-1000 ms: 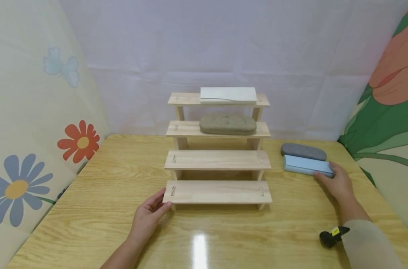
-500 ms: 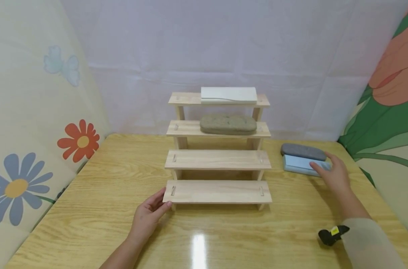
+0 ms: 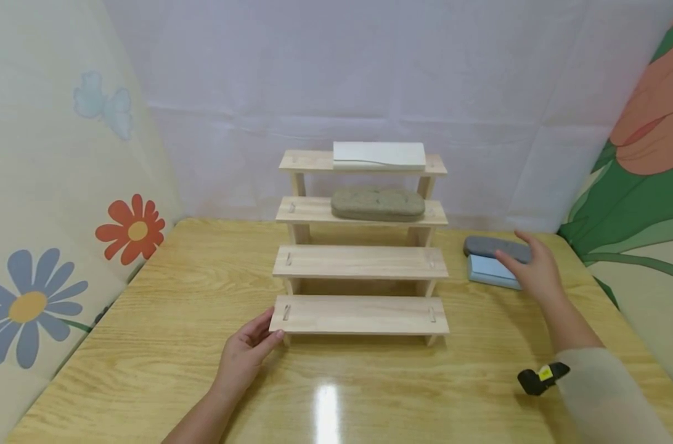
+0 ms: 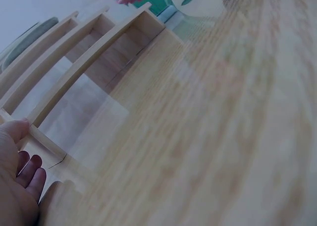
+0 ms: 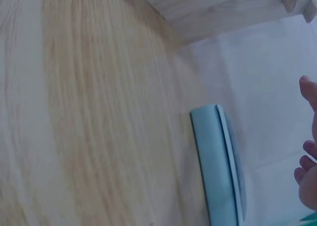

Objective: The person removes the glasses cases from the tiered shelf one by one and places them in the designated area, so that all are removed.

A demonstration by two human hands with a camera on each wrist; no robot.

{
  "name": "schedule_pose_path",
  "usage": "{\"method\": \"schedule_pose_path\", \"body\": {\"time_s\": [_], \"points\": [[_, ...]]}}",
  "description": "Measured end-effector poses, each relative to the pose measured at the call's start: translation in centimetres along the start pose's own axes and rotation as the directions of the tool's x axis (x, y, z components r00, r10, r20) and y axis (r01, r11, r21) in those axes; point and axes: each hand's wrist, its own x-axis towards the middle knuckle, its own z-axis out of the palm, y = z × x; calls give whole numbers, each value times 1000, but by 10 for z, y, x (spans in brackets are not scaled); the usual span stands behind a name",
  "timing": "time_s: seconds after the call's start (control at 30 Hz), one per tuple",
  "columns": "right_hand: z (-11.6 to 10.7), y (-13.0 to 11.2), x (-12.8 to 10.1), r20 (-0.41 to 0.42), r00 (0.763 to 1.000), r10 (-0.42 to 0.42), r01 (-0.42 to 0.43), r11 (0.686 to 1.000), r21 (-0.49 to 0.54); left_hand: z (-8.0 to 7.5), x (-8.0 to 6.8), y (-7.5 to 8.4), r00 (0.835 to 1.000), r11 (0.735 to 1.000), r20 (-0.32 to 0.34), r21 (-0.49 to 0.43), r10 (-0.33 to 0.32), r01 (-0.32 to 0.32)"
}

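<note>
A stepped wooden display stand (image 3: 360, 314) is on the table, its lowest step held at the left end by my left hand (image 3: 241, 359). In the left wrist view the thumb (image 4: 17, 130) presses the corner of that step, with the fingers bent beside the end panel. My right hand (image 3: 538, 274) hovers, thumb and forefinger spread, above a light blue glasses case (image 3: 492, 274) and a grey glasses case (image 3: 483, 246) lying behind it. It holds nothing and hides their right ends. The right wrist view shows the blue case (image 5: 215, 161) apart from the hand.
A white glasses case (image 3: 378, 155) lies on the stand's top step and an olive-green case (image 3: 378, 204) on the step below. White cloth (image 3: 259, 61) hangs behind the wood-grain table (image 3: 203, 277). Flower-printed panels (image 3: 42, 185) border both sides. A black device (image 3: 542, 378) sits at the right wrist.
My right hand has left the right end of the light blue case and moved up and left above both cases. The cases stay put, and my left hand keeps its place on the stand.
</note>
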Motion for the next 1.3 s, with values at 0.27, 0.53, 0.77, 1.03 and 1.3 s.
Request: {"method": "schedule_pose_path", "body": {"time_s": [0.27,0.53,0.77,1.03,1.3], "points": [[1,-31,4,31,998,-47,46,998,54,0,0,-1,1000,1000,10,-16,27,-27],[4,-59,8,46,996,-82,79,996,45,-1,0,0,1000,1000,16,-20,7,-6],[8,-81,11,124,989,-79,74,996,45,-1,0,0,1000,1000,21,-23,11,-11],[15,-108,16,169,979,-116,110,993,41,-2,0,-1,1000,1000,26,-21,15,-15],[24,-125,23,190,962,-198,196,980,28,-1,0,-1,1000,1000,22,-15,15,-15]]}}
